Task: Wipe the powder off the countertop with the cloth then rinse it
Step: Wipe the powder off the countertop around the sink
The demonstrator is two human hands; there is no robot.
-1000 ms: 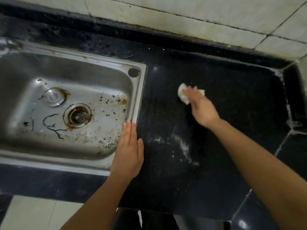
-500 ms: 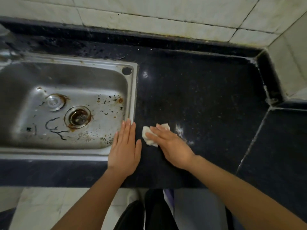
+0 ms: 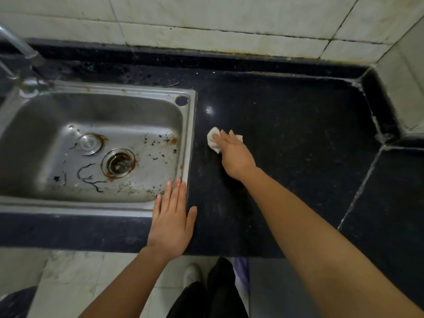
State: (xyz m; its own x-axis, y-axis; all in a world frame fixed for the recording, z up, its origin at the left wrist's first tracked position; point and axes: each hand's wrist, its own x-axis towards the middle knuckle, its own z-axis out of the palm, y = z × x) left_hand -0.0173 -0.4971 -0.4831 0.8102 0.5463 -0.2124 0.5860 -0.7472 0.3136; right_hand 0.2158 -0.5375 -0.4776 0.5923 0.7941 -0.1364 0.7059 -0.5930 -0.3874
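- The right hand (image 3: 235,154) presses the crumpled white cloth (image 3: 213,141) flat against the dark countertop (image 3: 298,138), its fingers stretched over the cloth rather than clenched around it.
- The cloth lies just beside the sink (image 3: 191,134), at 3 o'clock from the basin.
- The left hand (image 3: 171,223) lies released, palm down and fingers straight, at the sink's 5 o'clock corner, fingertips on the rim.
- The cloth is at 1 o'clock from it.

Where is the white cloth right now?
In the head view the white cloth lies on the black countertop, just right of the steel sink, under the right hand.
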